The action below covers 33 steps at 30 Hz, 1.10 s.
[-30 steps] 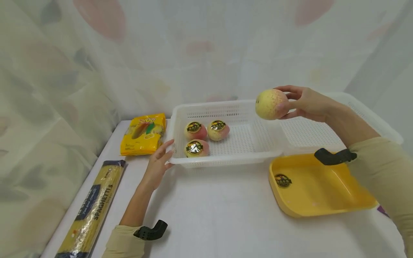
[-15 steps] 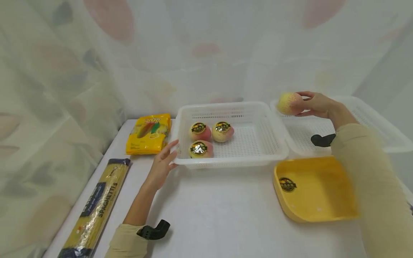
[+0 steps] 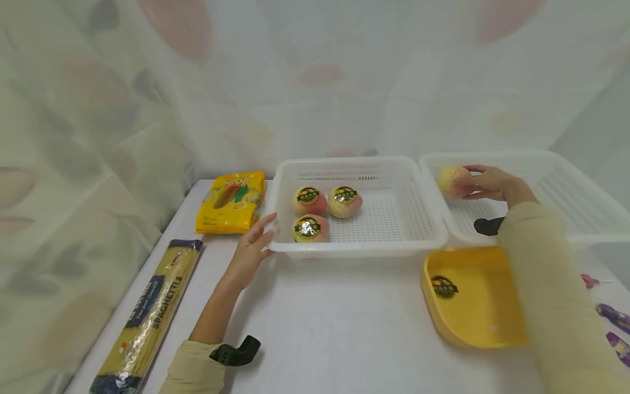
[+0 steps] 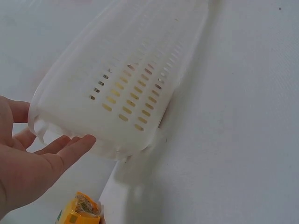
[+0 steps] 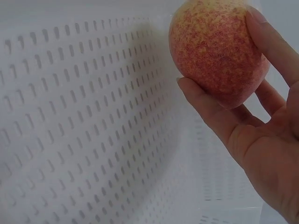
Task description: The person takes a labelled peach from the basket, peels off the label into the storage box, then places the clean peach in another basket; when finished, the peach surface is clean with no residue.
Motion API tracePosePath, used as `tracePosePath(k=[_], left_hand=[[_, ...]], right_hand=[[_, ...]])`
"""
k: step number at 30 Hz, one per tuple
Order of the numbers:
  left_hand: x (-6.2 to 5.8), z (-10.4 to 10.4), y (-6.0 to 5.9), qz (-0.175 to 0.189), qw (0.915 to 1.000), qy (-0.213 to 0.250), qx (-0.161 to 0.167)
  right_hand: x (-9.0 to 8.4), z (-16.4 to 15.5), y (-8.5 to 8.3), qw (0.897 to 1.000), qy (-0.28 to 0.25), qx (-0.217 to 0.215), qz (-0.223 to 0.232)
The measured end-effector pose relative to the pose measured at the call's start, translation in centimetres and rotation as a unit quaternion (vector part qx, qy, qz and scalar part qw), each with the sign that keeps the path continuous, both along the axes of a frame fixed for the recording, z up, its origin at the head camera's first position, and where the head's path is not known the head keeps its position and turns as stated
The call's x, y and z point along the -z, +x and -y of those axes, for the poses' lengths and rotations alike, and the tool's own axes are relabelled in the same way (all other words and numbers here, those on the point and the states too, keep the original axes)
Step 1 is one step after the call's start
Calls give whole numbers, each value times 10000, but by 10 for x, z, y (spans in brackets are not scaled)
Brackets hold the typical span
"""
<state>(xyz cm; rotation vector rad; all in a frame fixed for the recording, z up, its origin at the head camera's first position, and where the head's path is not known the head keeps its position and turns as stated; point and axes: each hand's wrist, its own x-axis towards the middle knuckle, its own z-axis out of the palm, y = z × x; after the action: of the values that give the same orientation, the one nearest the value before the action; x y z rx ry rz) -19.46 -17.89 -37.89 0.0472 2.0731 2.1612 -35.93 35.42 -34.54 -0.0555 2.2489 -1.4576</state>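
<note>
My right hand (image 3: 492, 183) holds a yellow-and-red peach (image 3: 454, 182) between thumb and fingers, inside the left part of the right white basket (image 3: 551, 158). In the right wrist view the peach (image 5: 217, 51) sits above the slotted basket floor (image 5: 84, 126). My left hand (image 3: 248, 254) grips the left end of the other white basket (image 3: 364, 247); the left wrist view has its fingers about the basket's rim (image 4: 65, 126). Three peaches with black stickers lie in that basket's left half: a back-left peach (image 3: 310, 202), a peach beside it (image 3: 345, 202) and a front peach (image 3: 310, 229).
A yellow tray (image 3: 479, 306) with a black sticker inside stands in front of the right basket, partly behind my right sleeve. At left lie a yellow mango-print bag (image 3: 230, 202) and a spaghetti pack (image 3: 150, 317). Small purple-wrapped pieces (image 3: 615, 317) lie at the right edge.
My right hand has carried the peach to the right and down, from above the gap between the baskets into the right basket. The left hand keeps its place on the basket's end.
</note>
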Motion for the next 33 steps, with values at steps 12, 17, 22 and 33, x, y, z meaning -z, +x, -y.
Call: tracePosePath(k=[12,17,22,33], left_hand=[[2,0,1,-25,10000,64,-13],[1,0,2,12,10000,41,-3],[1,1,1,81,10000,11,-42],[0,2,3,90,10000,-35,-11]], right_hand=[[11,3,-5,9983,318,-202,438],[13,2,-4,9979,365,-167,518],[12,3,-1,9968,489,-159,604],[8,-6,2,9971,494,-197,547]])
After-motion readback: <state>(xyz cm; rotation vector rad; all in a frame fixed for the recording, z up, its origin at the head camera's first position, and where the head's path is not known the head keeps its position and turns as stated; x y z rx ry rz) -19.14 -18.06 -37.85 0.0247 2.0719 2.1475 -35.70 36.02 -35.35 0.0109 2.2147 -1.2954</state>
